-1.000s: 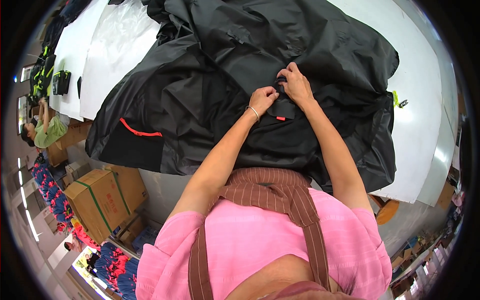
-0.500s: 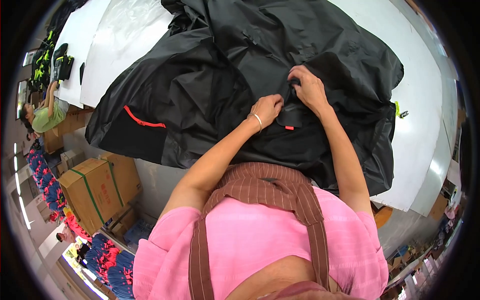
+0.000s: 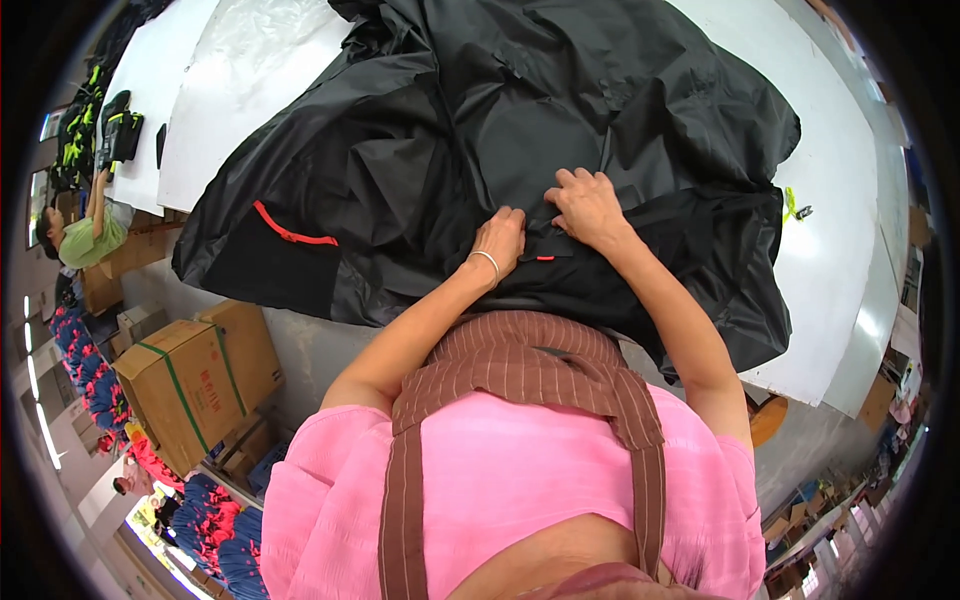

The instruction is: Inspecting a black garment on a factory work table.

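A large black garment, apparently a jacket (image 3: 540,130), lies spread and creased before me. A red zipper (image 3: 292,229) runs along a matte black panel at its left. Near its front edge is a small black flap (image 3: 547,245) with a red tag (image 3: 545,259). At the flap's left end, my left hand (image 3: 498,240) has its fingers curled down onto the fabric and closed on it. My right hand (image 3: 587,205), just beyond the flap and to the right, bends its fingers into the cloth in a pinch. Both sets of fingertips are partly hidden.
Under the garment is a white table (image 3: 830,260), with a yellow-green snippet (image 3: 793,205) at the right. A strapped cardboard box (image 3: 190,385) stands low at the left. Farther left, another person (image 3: 90,235) handles a dark item (image 3: 122,135) at the table's end.
Both hands have shifted left and nearer to me. The flap with its red tag has moved left between them, and the cloth beyond it lies smoother.
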Tool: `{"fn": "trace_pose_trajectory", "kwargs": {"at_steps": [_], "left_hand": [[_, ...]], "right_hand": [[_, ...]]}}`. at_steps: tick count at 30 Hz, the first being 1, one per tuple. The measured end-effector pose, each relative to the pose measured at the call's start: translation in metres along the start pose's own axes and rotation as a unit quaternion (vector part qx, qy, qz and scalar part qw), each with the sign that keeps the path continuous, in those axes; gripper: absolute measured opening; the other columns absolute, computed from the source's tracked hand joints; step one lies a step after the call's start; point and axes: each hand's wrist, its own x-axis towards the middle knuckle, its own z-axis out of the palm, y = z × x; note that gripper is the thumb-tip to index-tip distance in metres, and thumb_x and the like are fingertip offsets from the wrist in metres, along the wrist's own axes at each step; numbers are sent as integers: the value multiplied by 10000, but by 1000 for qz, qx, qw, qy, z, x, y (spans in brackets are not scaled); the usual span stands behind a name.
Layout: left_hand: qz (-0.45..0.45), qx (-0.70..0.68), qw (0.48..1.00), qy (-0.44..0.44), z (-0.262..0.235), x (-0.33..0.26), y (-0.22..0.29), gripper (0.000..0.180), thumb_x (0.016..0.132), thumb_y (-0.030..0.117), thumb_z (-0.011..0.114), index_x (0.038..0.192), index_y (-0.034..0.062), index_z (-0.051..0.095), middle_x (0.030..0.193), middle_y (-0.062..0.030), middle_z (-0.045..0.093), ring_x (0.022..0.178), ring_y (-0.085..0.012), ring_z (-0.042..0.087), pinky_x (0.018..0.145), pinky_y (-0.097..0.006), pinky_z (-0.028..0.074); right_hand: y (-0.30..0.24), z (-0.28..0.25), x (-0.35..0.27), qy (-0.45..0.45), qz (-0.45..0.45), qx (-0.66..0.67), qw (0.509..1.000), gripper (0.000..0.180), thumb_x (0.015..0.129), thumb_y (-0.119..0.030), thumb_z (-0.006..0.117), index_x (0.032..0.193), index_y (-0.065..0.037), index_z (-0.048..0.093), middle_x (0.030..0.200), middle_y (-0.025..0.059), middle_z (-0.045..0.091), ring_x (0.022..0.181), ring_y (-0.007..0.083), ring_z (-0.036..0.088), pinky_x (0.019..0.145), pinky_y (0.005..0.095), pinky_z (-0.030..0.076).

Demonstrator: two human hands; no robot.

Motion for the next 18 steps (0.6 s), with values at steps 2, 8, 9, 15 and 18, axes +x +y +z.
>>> {"fn": "trace_pose_trajectory", "kwargs": {"at_steps": [2,8,9,15,18], "left_hand": [[20,23,999,44,-1,3,-3,152,751,16,643,875,22,555,938,-168,542,893,-365,563,757,-430,492],[121,103,985,66,-13,18,-11,410,671,53,727,1057,133,615,1035,-67,478,1004,-276,465,853,-398,424],[114,109,985,73,-15,22,-13,410,671,53,727,1057,133,615,1035,-67,478,1004,-276,465,853,-398,424],[277,146,947,71,-32,46,-35,233,689,153,719,918,161,681,1115,-12,510,1079,-220,450,913,-386,332],[272,107,953,80,-34,51,-46,123,729,178,703,850,156,697,1056,17,556,1062,-192,485,928,-393,325]], "right_hand": [[-7,6,5,-5,-2,-21,1000,148,697,-214,716,815,-126,696,887,31,577,877,207,578,732,356,466],[-9,17,5,12,6,-48,999,161,664,-201,722,801,-120,702,883,30,563,864,202,567,712,353,452],[-8,18,4,7,25,-47,999,140,676,-200,711,793,-125,703,880,30,562,859,202,565,707,355,450],[-6,18,-4,95,57,28,993,84,696,-199,687,744,-131,697,828,11,542,807,191,556,677,349,445],[-4,17,-7,128,114,121,978,99,714,-208,670,763,-133,714,827,13,581,811,200,584,704,347,472]]}}
